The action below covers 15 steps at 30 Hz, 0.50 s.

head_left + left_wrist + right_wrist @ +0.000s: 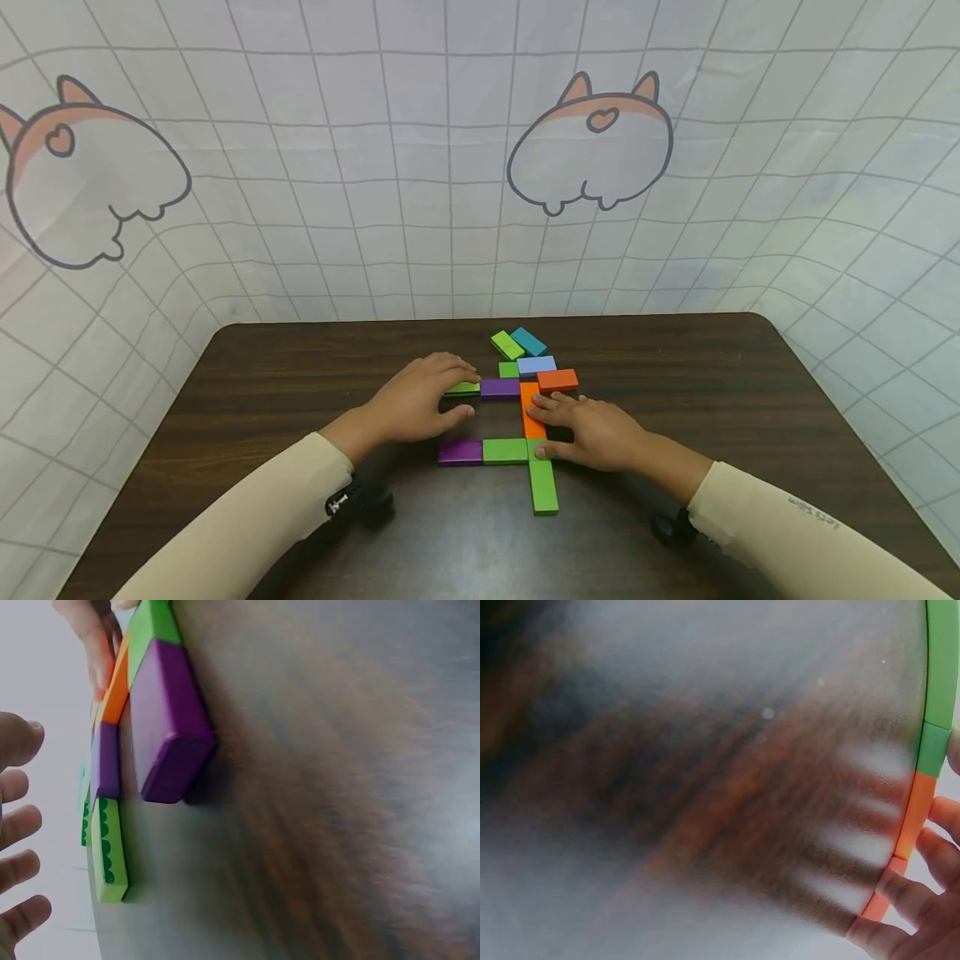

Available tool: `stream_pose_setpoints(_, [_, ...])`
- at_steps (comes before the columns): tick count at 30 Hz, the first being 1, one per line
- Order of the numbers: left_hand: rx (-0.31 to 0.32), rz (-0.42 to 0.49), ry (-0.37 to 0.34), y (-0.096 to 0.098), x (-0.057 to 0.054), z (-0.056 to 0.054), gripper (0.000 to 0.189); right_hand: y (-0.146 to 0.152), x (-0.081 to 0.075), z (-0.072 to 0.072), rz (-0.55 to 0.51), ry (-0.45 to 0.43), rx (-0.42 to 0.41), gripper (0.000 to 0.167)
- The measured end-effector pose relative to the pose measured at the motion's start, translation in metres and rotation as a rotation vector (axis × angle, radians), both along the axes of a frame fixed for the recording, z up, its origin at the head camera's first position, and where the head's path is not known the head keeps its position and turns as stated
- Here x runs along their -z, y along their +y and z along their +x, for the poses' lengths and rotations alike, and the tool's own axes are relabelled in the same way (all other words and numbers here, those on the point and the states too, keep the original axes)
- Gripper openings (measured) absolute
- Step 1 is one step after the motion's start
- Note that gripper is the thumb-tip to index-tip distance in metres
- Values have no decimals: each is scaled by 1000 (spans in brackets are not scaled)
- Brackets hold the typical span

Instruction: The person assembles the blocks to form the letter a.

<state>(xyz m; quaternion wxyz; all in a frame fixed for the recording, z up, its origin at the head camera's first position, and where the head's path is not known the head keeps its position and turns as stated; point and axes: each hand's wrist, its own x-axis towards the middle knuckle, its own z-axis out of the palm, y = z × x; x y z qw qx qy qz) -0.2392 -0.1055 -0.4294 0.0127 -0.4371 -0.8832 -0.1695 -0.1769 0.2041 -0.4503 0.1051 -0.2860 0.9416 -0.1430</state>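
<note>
Flat coloured blocks form a branching figure on the table. My left hand point(420, 398) hovers with spread fingers beside a green block point(462, 388), which adjoins a purple block point(499, 389). In the left wrist view a scalloped dark-green pattern shows on that green block's side point(109, 855), apart from the fingertips. My right hand point(603, 429) rests its fingertips on the lengthwise orange block point(530, 401), with its thumb at a small green block point(934, 750). Below lie another purple block point(461, 453), a green block point(506, 451) and a lengthwise green block point(543, 492).
Past the hands lie a second orange block point(558, 380), a light blue block point(536, 366), a small green block point(508, 369), and tilted lime point(507, 345) and teal point(529, 341) blocks. The dark wooden table point(300, 358) ends at a white checked curtain point(405, 250).
</note>
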Motion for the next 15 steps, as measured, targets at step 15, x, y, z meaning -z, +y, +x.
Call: stream_pose_setpoints(15, [-52, -171, -80, 22, 3, -28, 67, -2, 0, 3, 14, 12, 8, 73])
